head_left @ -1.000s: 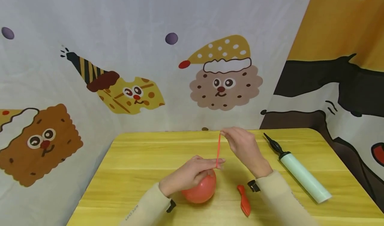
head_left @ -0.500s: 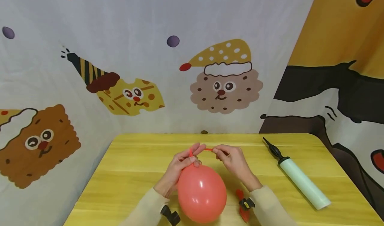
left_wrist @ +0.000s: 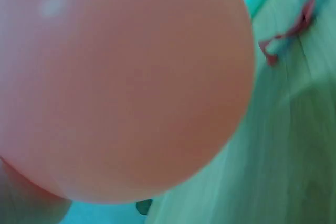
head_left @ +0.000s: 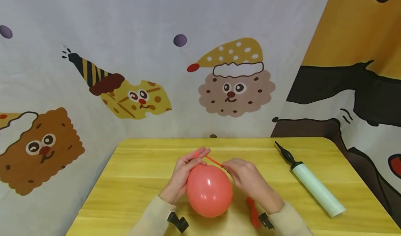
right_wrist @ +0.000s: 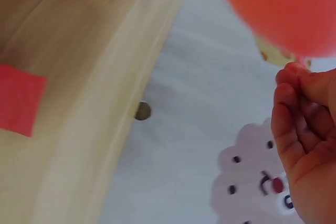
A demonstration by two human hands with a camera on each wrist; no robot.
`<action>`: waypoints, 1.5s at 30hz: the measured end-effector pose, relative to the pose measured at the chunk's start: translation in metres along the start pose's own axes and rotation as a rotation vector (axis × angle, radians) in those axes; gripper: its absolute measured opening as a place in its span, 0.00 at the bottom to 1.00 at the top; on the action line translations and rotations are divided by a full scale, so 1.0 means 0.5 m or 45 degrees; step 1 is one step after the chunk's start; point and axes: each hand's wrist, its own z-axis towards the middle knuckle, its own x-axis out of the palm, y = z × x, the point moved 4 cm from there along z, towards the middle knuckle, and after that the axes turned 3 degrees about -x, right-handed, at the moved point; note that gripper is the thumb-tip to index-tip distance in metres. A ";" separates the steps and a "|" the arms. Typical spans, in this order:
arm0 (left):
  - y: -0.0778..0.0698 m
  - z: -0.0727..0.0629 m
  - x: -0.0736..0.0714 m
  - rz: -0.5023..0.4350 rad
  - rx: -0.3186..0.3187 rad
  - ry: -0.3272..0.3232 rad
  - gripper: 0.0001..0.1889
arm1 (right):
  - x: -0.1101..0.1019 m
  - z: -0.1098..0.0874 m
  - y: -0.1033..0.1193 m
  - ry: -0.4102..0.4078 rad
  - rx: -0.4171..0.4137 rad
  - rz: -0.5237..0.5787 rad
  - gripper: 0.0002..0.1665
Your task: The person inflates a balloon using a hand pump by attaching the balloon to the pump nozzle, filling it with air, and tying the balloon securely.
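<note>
Wood-grained tabletop (head_left: 141, 183) below; glossy round balloon (head_left: 210, 192) bulges beside the left hand (head_left: 183, 171), neck clamped by its thumb; right hand (head_left: 249, 177) pinches the thin, taut rubber tail (head_left: 214, 160).

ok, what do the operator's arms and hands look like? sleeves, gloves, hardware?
Left hand and right hand: both bare, no gloves. Left sleeve and right sleeve: cream, reaching the wrists. Hardware: a small, blocky black left wrist unit and a black right wrist unit, each by its cuff.
</note>
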 end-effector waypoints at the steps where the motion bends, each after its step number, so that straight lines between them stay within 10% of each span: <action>1: -0.002 0.001 0.003 0.045 0.005 -0.003 0.13 | -0.003 0.002 0.008 0.008 -0.030 -0.033 0.14; 10: 0.004 0.005 0.039 0.798 0.123 0.055 0.19 | -0.001 0.014 0.062 0.040 -0.212 -0.294 0.14; 18: -0.006 -0.009 0.084 1.719 0.789 0.044 0.13 | -0.003 0.031 0.064 -0.053 -0.267 -0.402 0.07; 22: 0.001 -0.020 0.083 1.954 0.956 -0.002 0.08 | 0.000 0.032 0.062 -0.068 -0.279 -0.407 0.12; 35: 0.026 -0.026 0.077 2.132 1.312 0.040 0.16 | 0.002 0.034 0.058 0.042 -0.100 -0.297 0.14; 41: 0.021 -0.023 0.071 2.063 1.317 0.062 0.19 | -0.025 0.038 0.058 0.123 0.062 -0.284 0.14; 45: 0.002 -0.017 0.057 1.794 1.120 0.123 0.12 | -0.042 0.033 0.043 0.061 0.140 -0.192 0.07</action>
